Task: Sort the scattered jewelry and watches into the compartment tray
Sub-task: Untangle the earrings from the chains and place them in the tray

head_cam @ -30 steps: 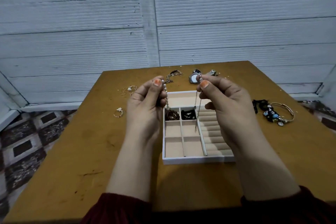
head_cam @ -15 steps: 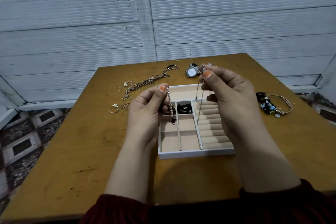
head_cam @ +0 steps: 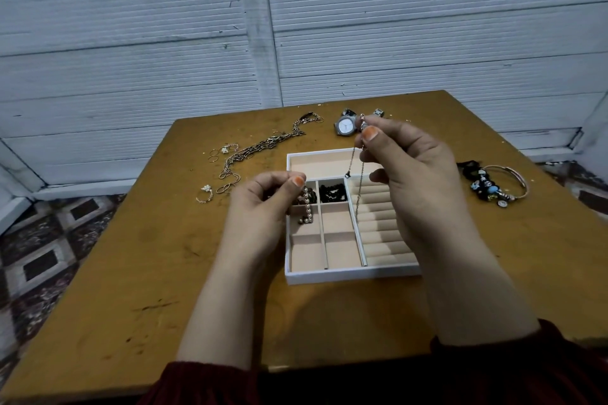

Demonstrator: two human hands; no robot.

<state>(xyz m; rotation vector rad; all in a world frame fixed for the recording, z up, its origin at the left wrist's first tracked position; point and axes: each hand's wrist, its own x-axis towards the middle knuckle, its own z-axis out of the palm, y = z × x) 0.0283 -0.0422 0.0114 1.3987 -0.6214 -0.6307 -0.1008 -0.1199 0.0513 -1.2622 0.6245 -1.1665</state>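
- Head view: the left hand (head_cam: 263,207) pinches a pearl strand (head_cam: 307,209) between thumb and forefinger. The strand hangs straight down, its lower end in the left column of the tray (head_cam: 352,274).
- The right hand (head_cam: 411,174), held higher, pinches a thin chain (head_cam: 361,187) that hangs upright over the tray's middle. It is possibly one necklace with the pearls.
- A watch (head_cam: 345,125) lies on the table (head_cam: 131,273) beyond the tray.

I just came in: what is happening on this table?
A person is sorting jewelry into a white tray. The left hand pinches a beaded strand whose end hangs over a left compartment. The right hand pinches a thin chain dangling over the tray. One compartment holds a black item. A watch, a long chain, rings and a bracelet lie on the table outside it.
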